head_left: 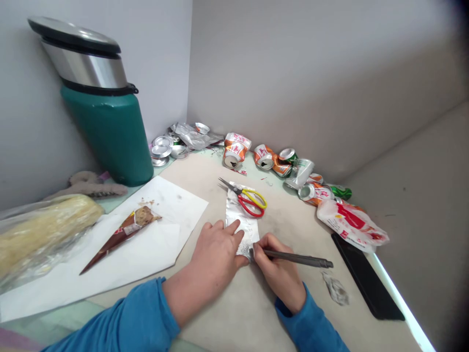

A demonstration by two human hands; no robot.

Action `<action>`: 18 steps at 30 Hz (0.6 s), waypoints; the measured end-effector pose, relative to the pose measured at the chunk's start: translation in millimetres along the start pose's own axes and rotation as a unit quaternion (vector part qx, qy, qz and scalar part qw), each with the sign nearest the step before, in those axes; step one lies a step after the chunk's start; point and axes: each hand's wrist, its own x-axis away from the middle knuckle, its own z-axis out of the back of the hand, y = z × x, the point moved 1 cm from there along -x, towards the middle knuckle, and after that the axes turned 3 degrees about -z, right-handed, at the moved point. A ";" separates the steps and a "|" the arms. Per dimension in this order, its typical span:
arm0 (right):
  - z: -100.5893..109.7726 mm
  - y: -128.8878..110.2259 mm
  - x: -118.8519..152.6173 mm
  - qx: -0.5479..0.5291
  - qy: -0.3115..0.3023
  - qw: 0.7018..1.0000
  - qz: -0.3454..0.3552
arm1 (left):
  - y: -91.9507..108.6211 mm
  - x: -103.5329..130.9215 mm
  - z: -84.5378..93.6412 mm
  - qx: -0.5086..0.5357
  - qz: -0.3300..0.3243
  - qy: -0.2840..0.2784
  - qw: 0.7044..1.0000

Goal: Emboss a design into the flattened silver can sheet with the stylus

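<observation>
A strip of silvery metal sheet (240,210) lies flat on the table in front of me, its near end covered with small dents or marks. My left hand (216,252) rests on the strip's near end with its fingers spread. Gripped in my right hand (276,266) is a dark pen (300,258), its tip down by the strip's near edge, close to my left thumb. The exact contact of the tip is hard to see. On the strip's far part lie scissors (247,198) with one red and one yellow handle loop, their blades pointing left.
Crushed drink cans (264,156) line the wall at the back and right. A green bottle (110,132), can ends (162,146) and a wrapped cone (124,232) on white paper (157,249) stand left. At right are a black phone-like slab (370,281) and a plastic wrapper (351,225).
</observation>
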 end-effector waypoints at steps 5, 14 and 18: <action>-0.4 -1.7 1.0 -0.002 -0.003 1.000 0.007 | 0.2 -0.3 1.1 0.001 0.002 -0.001 1.000; 0.8 1.0 0.1 -0.042 0.027 0.999 -0.008 | -0.8 -0.9 -1.7 -0.001 0.005 0.003 1.000; 0.7 1.1 1.6 -0.032 0.013 0.999 -0.003 | -0.9 -0.9 -1.6 0.000 0.006 0.003 1.000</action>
